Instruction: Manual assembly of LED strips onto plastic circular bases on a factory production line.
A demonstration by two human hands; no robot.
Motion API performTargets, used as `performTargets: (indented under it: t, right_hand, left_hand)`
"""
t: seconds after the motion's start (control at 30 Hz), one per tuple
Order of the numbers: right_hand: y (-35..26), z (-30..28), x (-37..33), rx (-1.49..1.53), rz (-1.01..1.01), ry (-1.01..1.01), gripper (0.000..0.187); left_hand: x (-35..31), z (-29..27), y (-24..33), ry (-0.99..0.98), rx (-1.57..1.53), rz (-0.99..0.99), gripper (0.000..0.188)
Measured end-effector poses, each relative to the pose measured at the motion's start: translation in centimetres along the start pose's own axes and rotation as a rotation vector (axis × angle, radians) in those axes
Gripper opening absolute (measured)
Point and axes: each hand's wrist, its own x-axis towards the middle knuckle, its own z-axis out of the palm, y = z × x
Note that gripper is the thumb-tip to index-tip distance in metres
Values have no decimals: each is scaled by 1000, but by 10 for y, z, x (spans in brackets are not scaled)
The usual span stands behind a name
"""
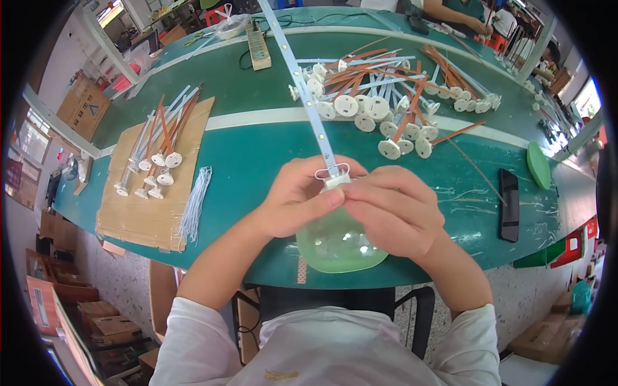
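Note:
My left hand (297,196) and my right hand (398,209) meet above the near edge of the table, fingers closed around the white end cap (336,183) of an LED strip (308,96). The strip stands up from the cap and leans away to the far left, with small yellow LEDs along it. A thin pale wire loop (324,172) sticks out at the cap. My fingers hide most of the cap. Directly under my hands sits a translucent green bowl (341,260) with small shiny pieces in it, too blurred to name.
Many strips with round white caps (370,106) lie heaped beyond my hands. More strips (158,145) rest on cardboard (129,219) at left, beside a bundle of white wires (196,204). A phone (508,204) and a green lid (538,165) are at right. A co-worker (460,16) sits across.

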Motion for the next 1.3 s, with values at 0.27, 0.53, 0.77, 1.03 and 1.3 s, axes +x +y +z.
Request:
performTargets:
  t: [0.27, 0.53, 0.77, 1.03, 1.3]
  right_hand:
    - [0, -11, -6, 68, 655, -483, 21]
    - [-2, -9, -10, 306, 716, -1166, 13]
    - [3, -8, -3, 467, 701, -799, 8]
    - [-7, -4, 4, 828, 1313, -202, 14]
    - [-1, -1, 0, 705, 1289, -200, 12]
  left_hand:
    - [9, -17, 6, 97, 28, 56, 46]
    - [14, -12, -3, 48, 43, 96, 39]
    - [15, -11, -8, 241, -44, 52, 36]
    - [7, 1, -7, 395, -274, -110, 32]
    - [13, 0, -8, 414, -320, -109, 37]
